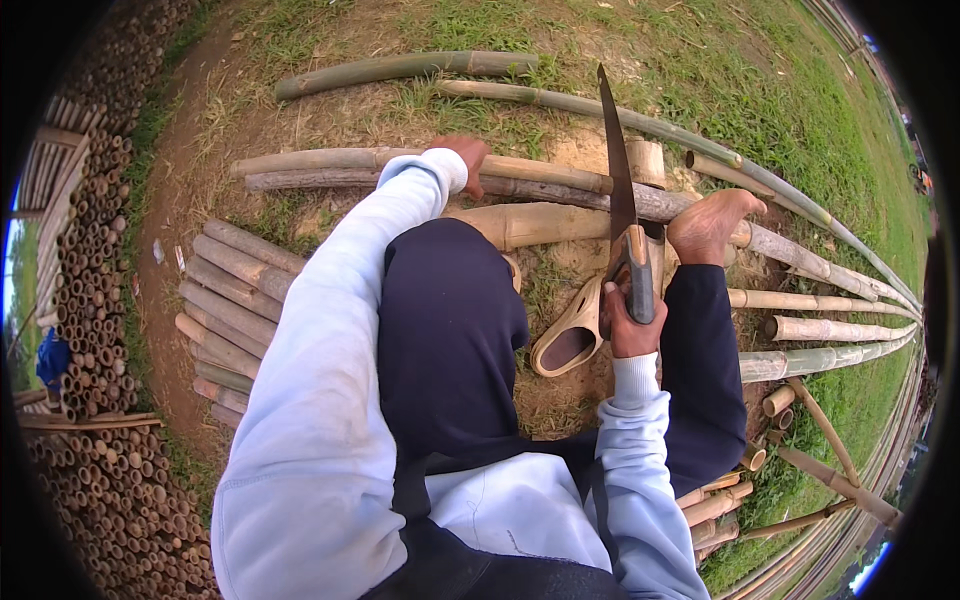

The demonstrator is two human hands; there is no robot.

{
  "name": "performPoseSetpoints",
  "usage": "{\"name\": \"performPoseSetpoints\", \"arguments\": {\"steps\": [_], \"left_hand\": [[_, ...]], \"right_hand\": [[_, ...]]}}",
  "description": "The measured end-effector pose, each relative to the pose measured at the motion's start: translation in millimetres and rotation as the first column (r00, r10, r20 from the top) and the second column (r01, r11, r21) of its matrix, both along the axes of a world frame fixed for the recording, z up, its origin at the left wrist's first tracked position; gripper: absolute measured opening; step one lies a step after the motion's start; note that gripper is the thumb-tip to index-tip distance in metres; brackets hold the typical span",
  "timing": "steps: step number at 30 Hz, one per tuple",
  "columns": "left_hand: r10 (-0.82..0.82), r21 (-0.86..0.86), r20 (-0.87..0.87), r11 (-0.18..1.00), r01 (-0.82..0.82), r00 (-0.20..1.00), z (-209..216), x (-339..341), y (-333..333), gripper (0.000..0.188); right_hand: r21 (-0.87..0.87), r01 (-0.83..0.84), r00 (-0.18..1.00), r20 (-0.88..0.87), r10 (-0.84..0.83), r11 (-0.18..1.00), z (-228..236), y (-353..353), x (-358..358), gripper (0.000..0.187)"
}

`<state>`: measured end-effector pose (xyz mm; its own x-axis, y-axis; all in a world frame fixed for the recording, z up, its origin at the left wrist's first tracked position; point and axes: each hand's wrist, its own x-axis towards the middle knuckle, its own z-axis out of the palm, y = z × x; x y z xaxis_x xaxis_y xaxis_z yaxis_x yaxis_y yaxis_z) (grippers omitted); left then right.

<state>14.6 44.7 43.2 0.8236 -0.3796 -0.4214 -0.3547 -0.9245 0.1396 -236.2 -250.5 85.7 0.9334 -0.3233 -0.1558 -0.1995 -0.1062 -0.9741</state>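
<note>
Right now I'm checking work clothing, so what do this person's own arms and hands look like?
The left sleeve and right sleeve are long, pale blue and creased, of soft-looking cloth. The right cuff is ribbed and fits closely at the wrist. No glove shows on the left hand or the right hand.

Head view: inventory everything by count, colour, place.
Saw: one, dark, right of centre
Pole: one, tan, upper centre
Other poles: several, green/tan, above and right
Cut lengths: rows, brownish, left
Stacked bamboo: many, brown, far left
Shoe: one clear, tan, beside saw
Blue item: one, far left
Grass: patches, green, upper right
Trousers: one, dark, centre
Sleeves: two, pale blue, sides
Bare foot: one, right of saw
Left hand: one, on pole
Right hand: one, gripping saw
</note>
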Motion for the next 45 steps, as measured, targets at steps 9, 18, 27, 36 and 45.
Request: {"name": "performPoseSetpoints", "arguments": {"steps": [9, 18, 27, 36, 45], "left_hand": [[0.031, 0.031, -0.01, 0.999, -0.03, 0.999, 1, -14, 14, 0.065], [-0.015, -0.024, 0.064, 1.0, 0.016, 0.998, -11, -4, 7, 0.072], [0.034, 0.035, 0.03, 0.999, -0.035, 0.999, 7, -17, -2, 0.072], [-0.007, 0.014, 0.045, 1.0, 0.006, 0.999, -17, 3, 11, 0.08], [0.019, 0.016, 0.078, 1.0, -0.02, 0.997, -23, -5, -4, 0.076]], "right_hand": [[-0.191, -0.088, 0.994, 0.049, 0.099, 0.978, -6, -6, -116, 0.023], [-0.154, -0.124, 0.992, -0.053, 0.117, 0.98, 2, -1, 33, 0.027], [-0.101, -0.078, 0.99, -0.123, 0.065, 0.992, 16, 6, -81, 0.015], [-0.202, -0.128, 0.991, -0.06, 0.118, 0.971, 7, -11, -50, 0.021], [-0.209, -0.098, 0.995, -0.042, 0.091, 0.973, 4, -18, -11, 0.03]]}}
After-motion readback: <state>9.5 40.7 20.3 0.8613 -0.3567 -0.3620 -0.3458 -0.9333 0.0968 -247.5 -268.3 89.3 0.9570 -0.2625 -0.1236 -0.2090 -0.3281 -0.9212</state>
